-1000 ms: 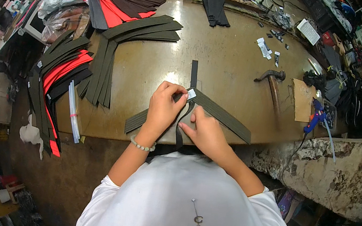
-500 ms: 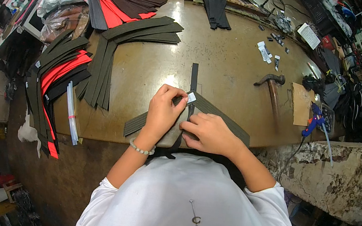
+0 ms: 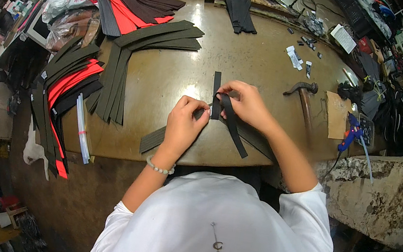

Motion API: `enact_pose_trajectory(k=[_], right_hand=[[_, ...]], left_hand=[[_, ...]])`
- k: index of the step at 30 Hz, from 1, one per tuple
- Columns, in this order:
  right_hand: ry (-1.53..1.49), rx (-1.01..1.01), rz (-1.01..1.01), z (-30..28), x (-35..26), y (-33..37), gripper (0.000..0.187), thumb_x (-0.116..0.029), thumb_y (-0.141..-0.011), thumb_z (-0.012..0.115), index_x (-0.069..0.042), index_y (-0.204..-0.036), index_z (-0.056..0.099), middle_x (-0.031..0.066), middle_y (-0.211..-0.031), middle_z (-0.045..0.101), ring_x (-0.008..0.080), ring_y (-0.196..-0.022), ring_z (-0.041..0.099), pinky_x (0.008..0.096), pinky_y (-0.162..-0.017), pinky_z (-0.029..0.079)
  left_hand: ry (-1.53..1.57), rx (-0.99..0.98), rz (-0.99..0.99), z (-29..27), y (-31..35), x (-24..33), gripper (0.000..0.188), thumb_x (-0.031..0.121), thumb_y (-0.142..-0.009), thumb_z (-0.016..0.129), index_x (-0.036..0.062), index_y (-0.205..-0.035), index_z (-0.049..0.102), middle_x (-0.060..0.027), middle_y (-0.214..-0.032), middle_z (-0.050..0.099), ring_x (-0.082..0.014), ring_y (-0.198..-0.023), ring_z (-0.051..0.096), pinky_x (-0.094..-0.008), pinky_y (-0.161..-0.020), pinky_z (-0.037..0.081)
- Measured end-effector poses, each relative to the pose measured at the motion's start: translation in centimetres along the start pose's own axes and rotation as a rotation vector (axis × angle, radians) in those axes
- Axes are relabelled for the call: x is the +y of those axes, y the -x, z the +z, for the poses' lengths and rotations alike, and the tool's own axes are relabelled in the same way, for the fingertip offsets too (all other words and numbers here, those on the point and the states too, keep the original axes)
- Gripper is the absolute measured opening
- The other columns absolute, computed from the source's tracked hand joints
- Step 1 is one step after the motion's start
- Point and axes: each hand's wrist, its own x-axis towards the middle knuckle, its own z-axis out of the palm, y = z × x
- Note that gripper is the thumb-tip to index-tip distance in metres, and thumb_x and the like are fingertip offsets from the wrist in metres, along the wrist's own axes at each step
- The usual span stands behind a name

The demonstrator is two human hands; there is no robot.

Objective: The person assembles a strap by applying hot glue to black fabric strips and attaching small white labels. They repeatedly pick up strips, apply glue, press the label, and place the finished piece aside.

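Observation:
A bent grey-green strap [image 3: 154, 140] lies in a shallow V near the table's front edge, its middle under both hands. My left hand [image 3: 188, 120] is closed at the bend, finger and thumb pinching there; a sliver of white label shows by the fingertips. A narrow black strap [image 3: 233, 128] crosses over the bend, one end pointing away on the table and the other hanging down to the right. Pinched in my right hand [image 3: 246, 105] is the fold of this black strap, just right of the bend.
Bundled dark and red straps [image 3: 125, 7] and fanned green straps [image 3: 116, 73] lie to the left. Thin pale sticks [image 3: 82, 130] rest near the left edge. On the right are a hammer [image 3: 305, 104], a cardboard piece [image 3: 336, 114] and a blue glue gun [image 3: 350, 134].
My right hand has moved up and away from me, bringing the black strap's near end over the bend. The strap now covers most of the white label. My left hand stays at the bend.

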Motion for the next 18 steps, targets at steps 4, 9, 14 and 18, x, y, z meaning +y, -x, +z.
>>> enact_pose_trajectory(k=[4, 9, 14, 18], right_hand=[[0.25, 0.073, -0.183, 0.2, 1.5, -1.2, 0.018, 0.005, -0.082, 0.062, 0.002, -0.099, 0.067, 0.0157, -0.09, 0.066, 0.0226, -0.071, 0.069, 0.0299, -0.058, 0.055], [0.311, 0.079, -0.175, 0.4, 1.3, -1.2, 0.017, 0.002, -0.084, 0.064, 0.001, -0.101, 0.067, 0.0123, -0.092, 0.063, 0.0165, -0.059, 0.064, 0.0278, -0.05, 0.053], [0.302, -0.033, -0.022, 0.1, 0.4, -1.9, 0.016, 0.004, -0.083, 0.06, 0.003, -0.098, 0.064, 0.0106, -0.076, 0.063, 0.0168, -0.053, 0.064, 0.0297, -0.047, 0.053], [0.256, -0.159, 0.121, -1.3, 0.1, -5.2, 0.016, 0.007, -0.082, 0.057, 0.004, -0.097, 0.061, 0.007, -0.062, 0.06, 0.0166, -0.05, 0.065, 0.0299, -0.045, 0.053]], left_hand=[[-0.011, 0.002, -0.006, 0.1, 0.0, -0.1, 0.013, 0.013, -0.081, 0.075, 0.0055, -0.091, 0.072, -0.0075, -0.085, 0.06, -0.0133, -0.058, 0.052, -0.0269, -0.056, 0.045], [-0.032, 0.023, 0.031, 0.3, 0.0, -0.1, 0.015, 0.016, -0.08, 0.077, 0.0052, -0.089, 0.072, -0.0082, -0.086, 0.061, -0.0159, -0.062, 0.056, -0.0286, -0.059, 0.047], [-0.16, -0.015, 0.033, 0.5, 0.2, 0.4, 0.025, 0.024, -0.081, 0.077, 0.0081, -0.099, 0.071, -0.0099, -0.089, 0.059, -0.0237, -0.073, 0.061, -0.0345, -0.066, 0.05], [-0.307, -0.058, 0.096, 0.5, 0.5, 0.9, 0.027, 0.027, -0.087, 0.071, 0.0143, -0.111, 0.07, -0.0104, -0.094, 0.056, -0.0268, -0.073, 0.062, -0.0372, -0.066, 0.052]])
